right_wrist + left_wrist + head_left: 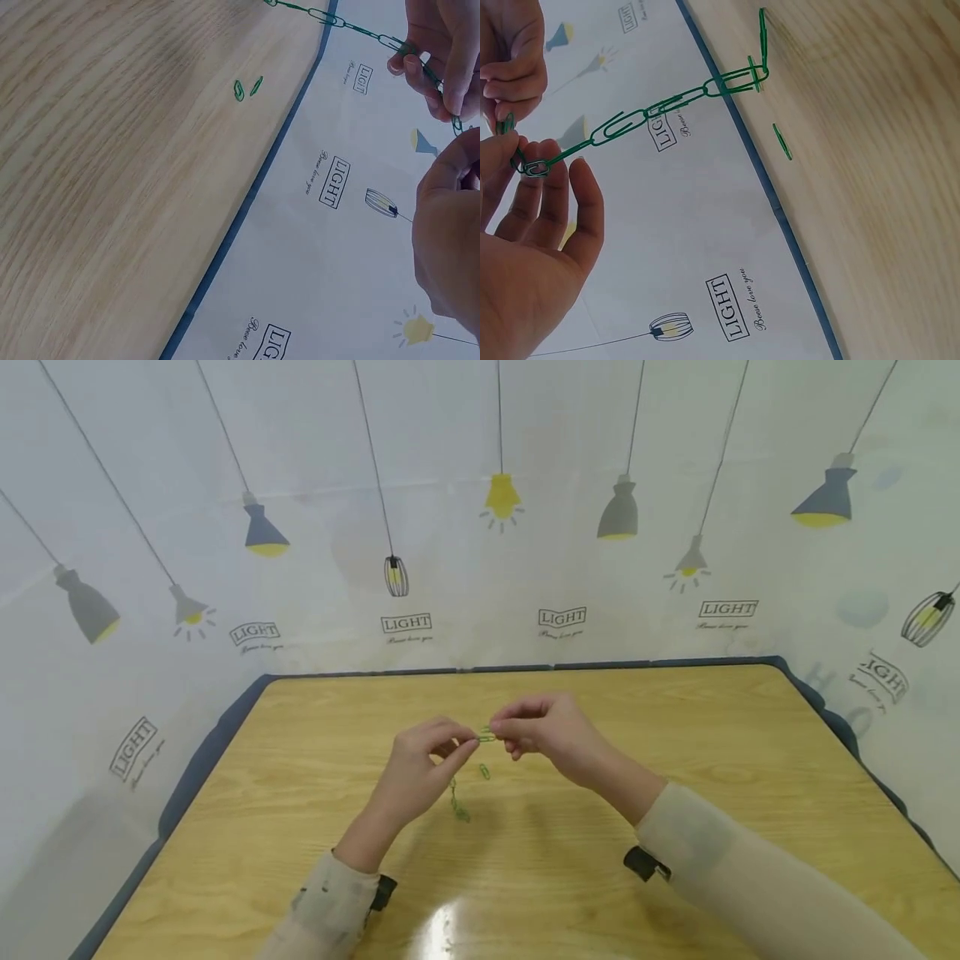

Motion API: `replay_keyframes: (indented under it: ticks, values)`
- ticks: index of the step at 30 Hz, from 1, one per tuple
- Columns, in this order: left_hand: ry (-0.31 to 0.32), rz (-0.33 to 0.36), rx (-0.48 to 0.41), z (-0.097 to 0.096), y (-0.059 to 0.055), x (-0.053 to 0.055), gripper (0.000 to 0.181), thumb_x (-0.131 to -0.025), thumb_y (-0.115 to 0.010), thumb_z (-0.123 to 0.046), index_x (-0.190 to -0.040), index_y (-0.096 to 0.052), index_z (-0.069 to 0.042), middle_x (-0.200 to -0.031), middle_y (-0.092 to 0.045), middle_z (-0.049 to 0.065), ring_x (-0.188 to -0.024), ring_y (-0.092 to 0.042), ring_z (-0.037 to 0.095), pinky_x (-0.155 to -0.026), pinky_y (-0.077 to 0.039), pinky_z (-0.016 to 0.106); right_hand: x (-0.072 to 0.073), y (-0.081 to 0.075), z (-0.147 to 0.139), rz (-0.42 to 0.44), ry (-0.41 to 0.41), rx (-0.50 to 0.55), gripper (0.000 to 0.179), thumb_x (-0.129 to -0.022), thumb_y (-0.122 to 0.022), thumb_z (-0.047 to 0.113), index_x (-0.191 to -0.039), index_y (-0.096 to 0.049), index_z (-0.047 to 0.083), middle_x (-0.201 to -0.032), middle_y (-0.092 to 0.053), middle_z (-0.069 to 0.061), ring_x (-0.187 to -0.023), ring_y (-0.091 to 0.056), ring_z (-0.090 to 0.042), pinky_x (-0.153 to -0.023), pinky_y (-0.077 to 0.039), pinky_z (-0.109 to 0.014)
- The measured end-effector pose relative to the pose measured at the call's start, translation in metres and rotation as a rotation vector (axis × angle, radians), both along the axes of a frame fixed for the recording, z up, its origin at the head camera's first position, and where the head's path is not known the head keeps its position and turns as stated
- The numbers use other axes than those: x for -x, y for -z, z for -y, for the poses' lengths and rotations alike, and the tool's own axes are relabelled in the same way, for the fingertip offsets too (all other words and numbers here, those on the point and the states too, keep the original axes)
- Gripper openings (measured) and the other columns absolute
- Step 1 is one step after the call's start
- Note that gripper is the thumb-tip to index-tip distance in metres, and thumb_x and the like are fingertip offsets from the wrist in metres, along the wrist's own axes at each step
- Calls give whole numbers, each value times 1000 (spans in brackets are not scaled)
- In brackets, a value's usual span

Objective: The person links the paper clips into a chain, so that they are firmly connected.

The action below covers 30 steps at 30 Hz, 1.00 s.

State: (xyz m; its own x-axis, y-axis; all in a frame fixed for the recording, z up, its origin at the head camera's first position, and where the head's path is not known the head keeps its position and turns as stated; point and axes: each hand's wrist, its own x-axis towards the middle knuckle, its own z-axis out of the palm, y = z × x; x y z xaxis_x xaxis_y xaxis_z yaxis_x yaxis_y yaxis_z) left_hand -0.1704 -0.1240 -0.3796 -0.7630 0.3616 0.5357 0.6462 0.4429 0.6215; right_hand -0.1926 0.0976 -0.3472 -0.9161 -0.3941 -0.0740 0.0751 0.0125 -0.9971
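A chain of green paper clips (622, 125) hangs from my left hand (420, 770), whose thumb and fingertips pinch its upper end. The chain's lower part (454, 802) trails down toward the wooden table (315, 802). My right hand (555, 737) meets the left one closely, pinching a green paper clip (487, 728) between thumb and forefinger. Fingertips partly cover the clips between the hands, so I cannot tell whether they are linked. Below the hands lie two loose green paper clips, one nearer (238, 91) and one thinner-looking (256, 85).
The light wooden table has a dark blue edge (600, 666) along its back and sides. Behind it stands a white wall covering (450, 543) printed with hanging lamps and the word LIGHT. A black strap (647, 863) sits at the right wrist.
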Motion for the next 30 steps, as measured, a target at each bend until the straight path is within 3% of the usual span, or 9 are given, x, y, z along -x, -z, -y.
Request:
replay_keyframes:
  ticks: [5,12,18,23,30]
  values:
    - [-12,-17,2,0,0,-1,8,-95,-66,-19,-98,-73,-18,-92,-69,-6,-78,-65,4,-68,-57,20,-2,1,0,4,3,-23,18,-89,-72,13,-100,-72,-2,-96,-70,-18,-70,-63,-18,-69,-59,-33]
    - [-4,-32,22,-2,-2,-2,9,-95,-66,-20,-98,-74,-16,-94,-69,-6,-78,-65,5,-68,-58,22,-4,2,1,12,6,-27,16,-90,-70,11,-98,-72,-3,-91,-70,-13,-69,-62,-17,-68,-59,-32]
    - [-19,-18,-14,1,-1,-3,8,-94,-67,-19,-97,-74,-17,-93,-70,-5,-78,-65,5,-68,-58,21,-6,5,-3,-10,-19,-30,20,-92,-68,12,-103,-69,-4,-89,-68,-10,-70,-62,-16,-71,-59,-33]
    - [-4,74,-85,3,1,-3,7,-95,-67,-20,-97,-73,-18,-90,-72,-4,-75,-67,8,-70,-59,26,-9,8,-7,-83,-6,-92,19,-94,-66,12,-105,-67,-3,-88,-66,-9,-74,-65,-17,-75,-60,-35]
    - [27,264,-124,2,-1,-4,17,-97,-58,-8,-106,-70,-16,-90,-72,8,-65,-63,14,-53,-50,26,-13,9,-2,-208,16,-144,15,-94,-66,11,-104,-68,0,-95,-69,-13,-79,-68,-22,-76,-61,-37]
